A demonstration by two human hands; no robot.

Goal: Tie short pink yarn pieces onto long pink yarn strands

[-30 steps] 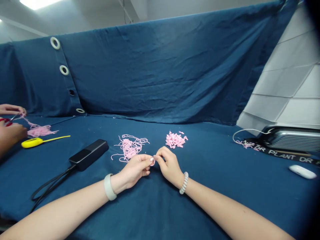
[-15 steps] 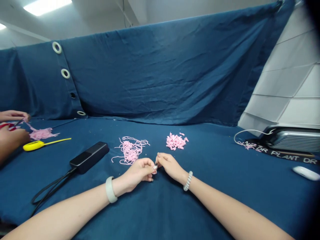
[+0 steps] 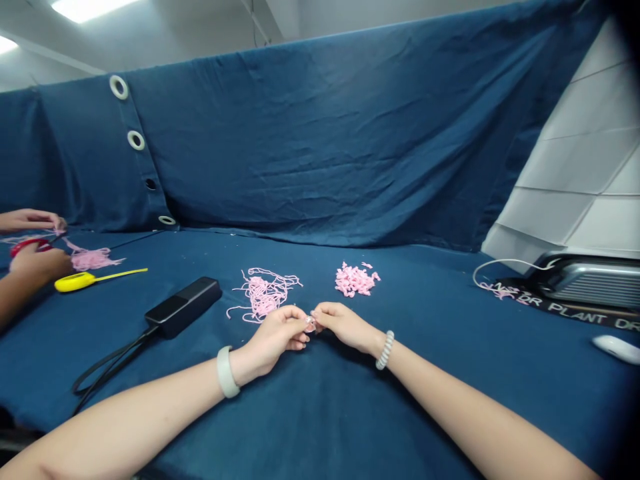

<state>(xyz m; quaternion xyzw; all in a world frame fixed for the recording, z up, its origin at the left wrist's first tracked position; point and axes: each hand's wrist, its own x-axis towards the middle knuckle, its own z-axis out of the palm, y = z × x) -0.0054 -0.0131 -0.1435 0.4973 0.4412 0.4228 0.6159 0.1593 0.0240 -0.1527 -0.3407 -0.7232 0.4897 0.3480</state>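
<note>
My left hand (image 3: pixel 280 333), a pale band on its wrist, has thumb and forefinger pinched together. My right hand (image 3: pixel 345 325), wearing a coiled bracelet, meets it fingertip to fingertip. Between them is a small bit of pink yarn (image 3: pixel 311 325), mostly covered by the fingers. Just beyond my left hand lies a loose tangle of pink yarn strands (image 3: pixel 265 293). A pile of small knotted pink yarn pieces (image 3: pixel 356 280) sits behind my right hand.
A black box-shaped device (image 3: pixel 183 308) with a strap lies left, near a yellow tool (image 3: pixel 75 282). Further left, another person's hands (image 3: pixel 43 260) hold red-handled scissors (image 3: pixel 33 246) by pink yarn. At right are a silver-black device (image 3: pixel 590 280) and a white mouse (image 3: pixel 616 348).
My hands have come closer together, with the right fingertips now meeting the left ones. The whole view has shifted slightly. At left, the other person's hands and scissors have moved a little.
</note>
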